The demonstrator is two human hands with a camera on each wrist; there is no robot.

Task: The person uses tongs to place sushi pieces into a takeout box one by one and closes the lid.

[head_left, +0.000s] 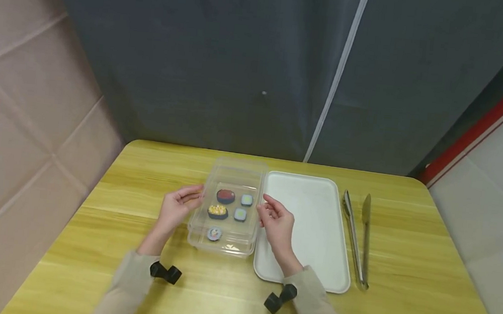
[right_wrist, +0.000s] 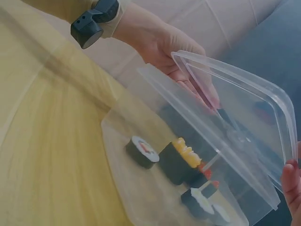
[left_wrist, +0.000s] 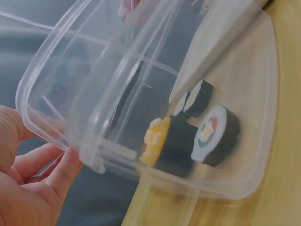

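A clear plastic box (head_left: 221,245) stands mid-table with several sushi pieces in it: a red-topped one (head_left: 225,196), a yellow-topped one (head_left: 217,212) and small rolls (head_left: 214,233). Its clear lid (head_left: 236,174) is raised just above it, tilted. My left hand (head_left: 195,195) pinches the lid's left edge. My right hand (head_left: 264,205) holds its right edge with curled fingers. In the left wrist view the lid (left_wrist: 94,94) rests against my fingers (left_wrist: 66,169), above the yellow piece (left_wrist: 157,141) and a roll (left_wrist: 216,134). The right wrist view has the lid (right_wrist: 244,108) over the box (right_wrist: 131,193).
A white rectangular tray (head_left: 313,217) lies directly right of the box, under my right wrist. Metal tongs (head_left: 357,236) lie right of the tray. The yellow wooden table (head_left: 416,271) is backed by a dark curtain (head_left: 242,61).
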